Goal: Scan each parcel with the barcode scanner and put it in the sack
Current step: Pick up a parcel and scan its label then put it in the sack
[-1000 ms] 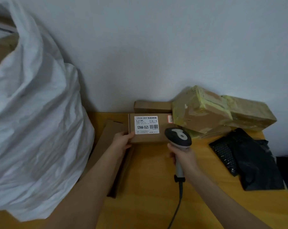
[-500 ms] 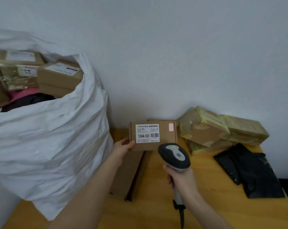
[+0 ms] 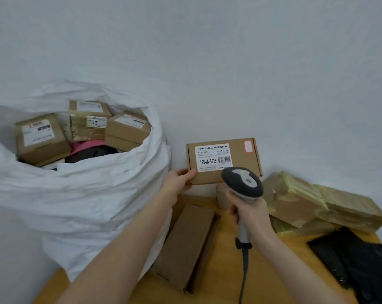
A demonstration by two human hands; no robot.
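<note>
Left hand (image 3: 178, 182) is pinched on the lower-left corner of the parcel (image 3: 207, 177), thumb laid on the labelled face, fingers hidden behind. Right hand (image 3: 251, 213) is clenched round the grip of the barcode scanner (image 3: 244, 183); its head is held in front of the parcel's lower right, just under the barcode (image 3: 224, 159).

Parcel is held in the air over the back edge of the counter (image 3: 273, 270), just right of the sack (image 3: 98, 205), touching neither.

Labelled face is turned to the camera. Long axis is run left-right, near level.

Handling, as judged: light, stiff cardboard carton, so a one-hand corner hold is likely enough. Edges should be gripped, not the label, so the barcode is left uncovered. Thin walls could be dented if squeezed.
</note>
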